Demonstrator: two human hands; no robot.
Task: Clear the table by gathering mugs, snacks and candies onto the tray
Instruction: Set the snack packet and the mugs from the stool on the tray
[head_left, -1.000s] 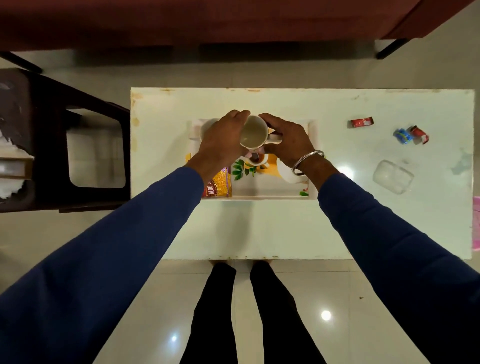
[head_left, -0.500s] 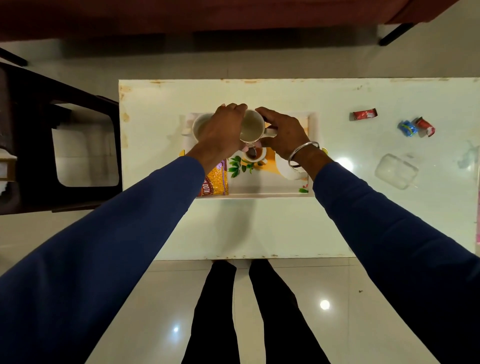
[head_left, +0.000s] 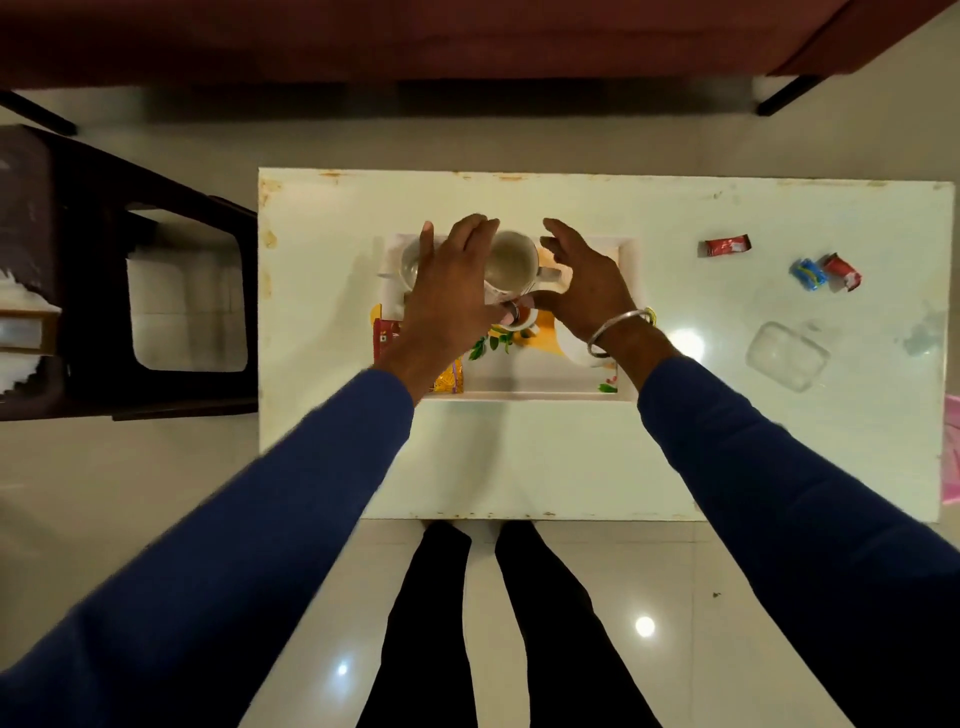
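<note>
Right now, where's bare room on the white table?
Free: the near strip of the white table in front of the flowered tray, and the left end. Crowded: the right end, with red candy wrapper, blue candy, clear plastic box.

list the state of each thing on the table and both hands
mug: upright on tray, empty, released
second mug: upright on tray, partly hidden by left hand
snack pack: flat on tray, under left arm
tray: on table, loaded
red candy: on table, off tray
blue candy: on table, off tray
second red candy: beside blue candy, off tray
clear box: on table, shut
left hand: open
right hand: open
</note>
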